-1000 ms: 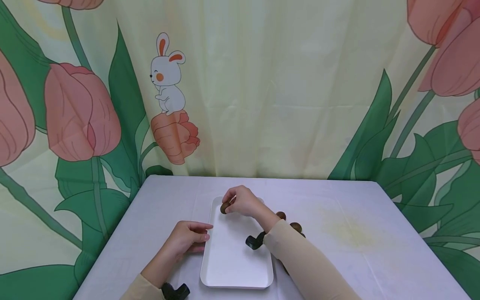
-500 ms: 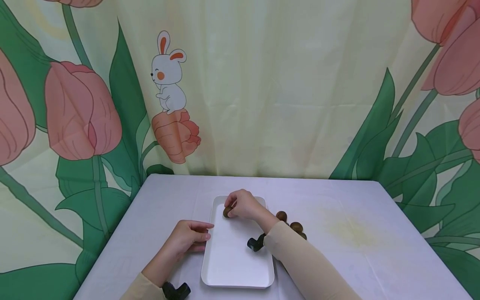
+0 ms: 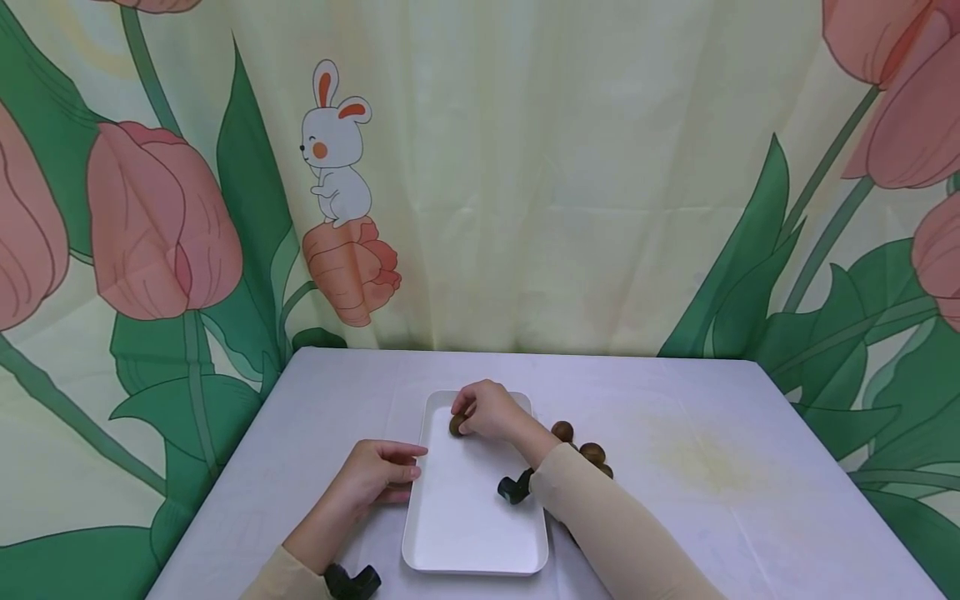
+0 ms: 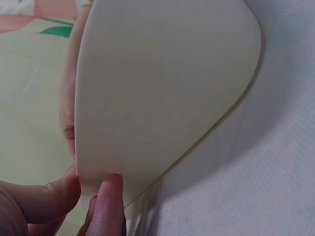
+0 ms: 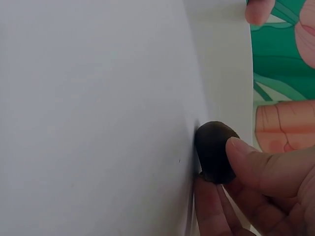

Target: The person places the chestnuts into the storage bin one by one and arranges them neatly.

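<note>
My right hand (image 3: 489, 410) pinches a small dark brown rounded object (image 5: 215, 150) between thumb and fingers. It is at the far left part of a white rectangular tray (image 3: 472, 529), close to the tray's wall in the right wrist view. What kind of object it is, I cannot tell for certain. My left hand (image 3: 377, 473) lies along the tray's left side, its fingertips touching the rim and outer wall (image 4: 162, 98). Right of the tray, several similar brown balls (image 3: 592, 452) lie on the table, some partly hidden by my right forearm.
A white cloth covers the table (image 3: 675, 517), with a faint yellowish stain right of the balls. Behind its far edge hangs a curtain (image 3: 525, 208) printed with tulips and a rabbit. Black wrist mounts (image 3: 514, 487) sit at both wrists.
My right hand has shifted slightly right and nearer with the brown object still pinched, mostly in the first half second. My left hand stays at the tray's side.
</note>
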{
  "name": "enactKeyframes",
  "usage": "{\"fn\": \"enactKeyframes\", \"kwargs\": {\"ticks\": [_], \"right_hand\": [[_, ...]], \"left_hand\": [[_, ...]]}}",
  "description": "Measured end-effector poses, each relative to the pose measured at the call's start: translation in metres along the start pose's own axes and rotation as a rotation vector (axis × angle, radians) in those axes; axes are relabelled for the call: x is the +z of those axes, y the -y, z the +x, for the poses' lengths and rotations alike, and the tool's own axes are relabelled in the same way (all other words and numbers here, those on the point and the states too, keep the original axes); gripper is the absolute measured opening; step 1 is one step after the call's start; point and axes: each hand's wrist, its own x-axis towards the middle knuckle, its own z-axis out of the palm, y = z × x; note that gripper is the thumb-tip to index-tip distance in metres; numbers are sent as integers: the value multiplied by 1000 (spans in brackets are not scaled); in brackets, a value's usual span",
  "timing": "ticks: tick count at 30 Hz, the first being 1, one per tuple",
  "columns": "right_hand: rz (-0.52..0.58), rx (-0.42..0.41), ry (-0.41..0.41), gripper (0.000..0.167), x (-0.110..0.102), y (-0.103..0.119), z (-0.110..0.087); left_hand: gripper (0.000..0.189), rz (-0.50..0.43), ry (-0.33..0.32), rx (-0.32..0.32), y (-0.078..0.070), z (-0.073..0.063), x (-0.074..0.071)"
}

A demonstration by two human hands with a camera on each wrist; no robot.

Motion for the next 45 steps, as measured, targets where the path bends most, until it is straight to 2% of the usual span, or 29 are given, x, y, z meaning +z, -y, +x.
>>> {"fn": "enactKeyframes", "kwargs": {"ticks": [7,21,30,45], "right_hand": [[12,-25,-5,22,0,-1,-1],[-49,-12,-41,22,-3,3,-5],[-60,14,-45,22,-14,3,-8],[235,33,-5,26,-40,4,-25]], "left_hand": [[33,-5,7,10,0,-2,-1],[33,2,-4,-1,-1,-3,1],[32,-1,-10,4,0,-3,0],[32,-1,-5,16,-2,-4,1]]}}
